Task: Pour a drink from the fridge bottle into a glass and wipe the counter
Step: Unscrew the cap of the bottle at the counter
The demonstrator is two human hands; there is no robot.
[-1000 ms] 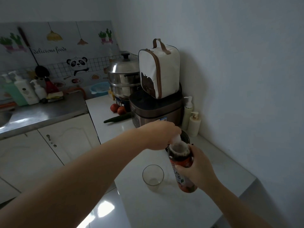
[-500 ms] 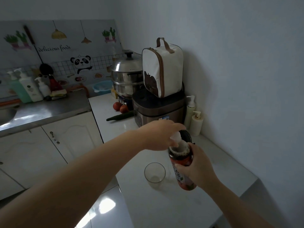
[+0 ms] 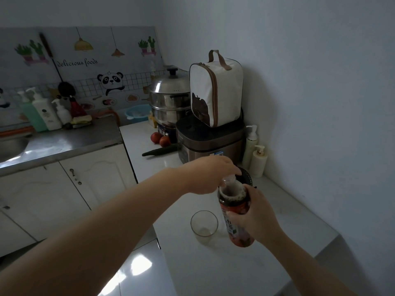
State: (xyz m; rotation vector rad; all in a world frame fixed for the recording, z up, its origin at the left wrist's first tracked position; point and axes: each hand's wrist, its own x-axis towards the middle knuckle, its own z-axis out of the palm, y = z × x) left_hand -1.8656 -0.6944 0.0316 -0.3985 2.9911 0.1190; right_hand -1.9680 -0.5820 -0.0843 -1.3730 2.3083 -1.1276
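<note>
A bottle (image 3: 232,199) of dark drink with a red label stands upright on the white counter (image 3: 277,242). My right hand (image 3: 252,218) grips its body from the right. My left hand (image 3: 210,174) reaches over the bottle's top, its fingers curled round the cap, which the hand hides. An empty clear glass (image 3: 204,224) stands on the counter just left of the bottle.
Behind the bottle stand a rice cooker (image 3: 209,142) with a white lunch bag (image 3: 215,88) on top, a steel steamer pot (image 3: 171,99), two pump bottles (image 3: 254,150), tomatoes (image 3: 159,138) and a cucumber (image 3: 159,151). A round black item (image 3: 245,177) lies behind the bottle. A steel sink counter (image 3: 59,144) runs left.
My left hand has turned a little on the bottle's top. The bottle and glass have stayed in place. The view has shifted slightly.
</note>
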